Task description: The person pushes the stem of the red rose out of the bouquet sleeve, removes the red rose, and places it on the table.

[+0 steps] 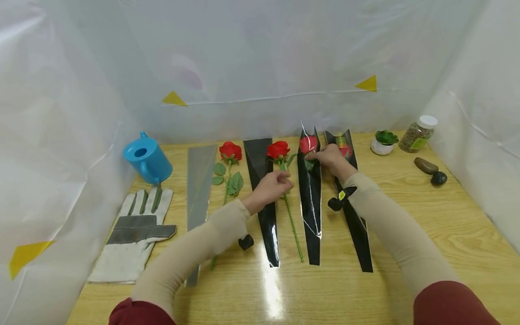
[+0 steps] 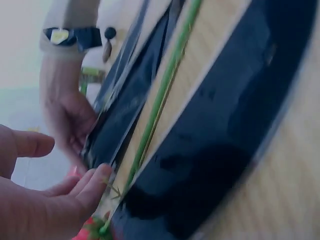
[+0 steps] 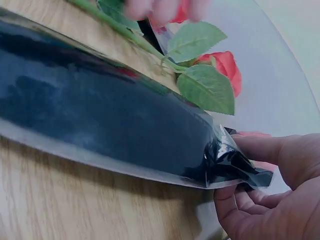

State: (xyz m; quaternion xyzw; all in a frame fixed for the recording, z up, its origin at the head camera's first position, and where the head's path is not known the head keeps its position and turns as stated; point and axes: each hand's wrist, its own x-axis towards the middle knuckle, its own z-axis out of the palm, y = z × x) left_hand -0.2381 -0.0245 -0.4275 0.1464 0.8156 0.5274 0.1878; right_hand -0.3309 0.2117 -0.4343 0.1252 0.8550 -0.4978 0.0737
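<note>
My right hand pinches the upper end of a black flower sleeve with a red rose inside it. In the right wrist view, the film of that sleeve is crumpled between thumb and fingers. My left hand hovers over the green stem of a loose rose, its thumb and fingers apart and holding nothing. Under the left forearm side lies a flat black sleeve. Right of the pinched sleeve, another black sleeve holds a red flower, partly hidden by the right hand.
Left of these lie another loose rose and a greyish translucent sleeve. A blue watering can and work gloves are at far left. At right stand a potted succulent, a jar and two dark stones.
</note>
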